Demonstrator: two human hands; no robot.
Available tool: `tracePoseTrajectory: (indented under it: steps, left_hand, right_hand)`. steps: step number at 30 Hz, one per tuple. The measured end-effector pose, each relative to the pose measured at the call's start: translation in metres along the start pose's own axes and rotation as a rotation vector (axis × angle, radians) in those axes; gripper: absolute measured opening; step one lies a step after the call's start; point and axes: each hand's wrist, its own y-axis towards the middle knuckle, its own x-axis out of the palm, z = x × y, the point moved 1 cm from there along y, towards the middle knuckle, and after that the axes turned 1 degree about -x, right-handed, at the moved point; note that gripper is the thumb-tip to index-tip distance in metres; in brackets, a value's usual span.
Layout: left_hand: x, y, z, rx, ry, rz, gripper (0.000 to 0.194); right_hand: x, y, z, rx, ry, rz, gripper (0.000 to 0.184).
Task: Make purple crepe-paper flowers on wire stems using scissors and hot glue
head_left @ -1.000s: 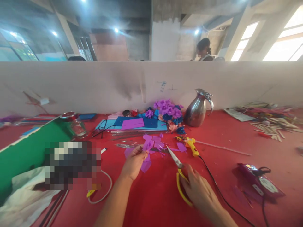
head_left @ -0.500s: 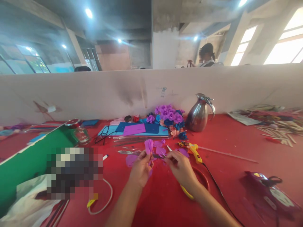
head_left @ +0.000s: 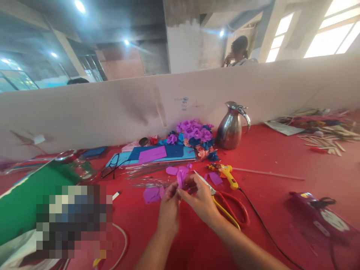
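Note:
My left hand (head_left: 169, 208) and my right hand (head_left: 200, 202) meet over the red table (head_left: 281, 195), and both pinch one small purple paper piece (head_left: 180, 177) that sticks up between the fingertips. Just right of my right hand lie scissors (head_left: 225, 202) with red and yellow handles, untouched, blades pointing away to the left. Loose purple paper cut-outs (head_left: 152, 194) are scattered around the hands. Behind them stands a cluster of purple and blue paper flowers (head_left: 194, 135).
A yellow glue gun (head_left: 228, 174) with a black cord lies right of the scissors. A steel jug (head_left: 231, 127) stands by the white partition. Coloured sheets (head_left: 157, 153), spectacles, a glass jar, green board and a purple device (head_left: 323, 217) surround the area. A person stands beyond the partition.
My right hand left the scissors on the table and came over to the left hand. Both hands now pinch the purple piece together, and the view has tilted.

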Motion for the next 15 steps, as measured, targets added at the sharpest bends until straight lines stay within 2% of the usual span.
tracePoseTrajectory:
  steps: [3, 6, 8, 11, 14, 15]
  left_hand:
    - [0.0, 0.0, -0.001, -0.086, -0.038, -0.018, 0.016]
    - [-0.002, 0.003, 0.004, -0.121, -0.061, 0.05, 0.017]
    - [-0.004, 0.007, 0.008, -0.119, -0.07, 0.089, 0.019]
    - [-0.009, 0.012, 0.012, -0.092, -0.095, 0.113, 0.019]
    - [-0.013, 0.015, 0.014, -0.069, -0.088, 0.092, 0.02]
    - [-0.014, 0.015, 0.014, -0.062, -0.082, 0.088, 0.021]
  right_hand:
    - [0.001, 0.001, -0.002, -0.005, -0.061, 0.006, 0.002]
    - [-0.003, 0.007, 0.0, 0.001, -0.136, 0.034, 0.01]
    - [-0.014, 0.014, 0.002, 0.002, -0.25, 0.041, 0.013]
    - [-0.049, 0.024, 0.006, 0.076, -0.605, 0.045, 0.022]
    - [-0.098, 0.028, 0.019, 0.214, -1.01, 0.166, 0.021]
    - [-0.114, 0.028, 0.027, 0.305, -1.113, 0.189, 0.024]
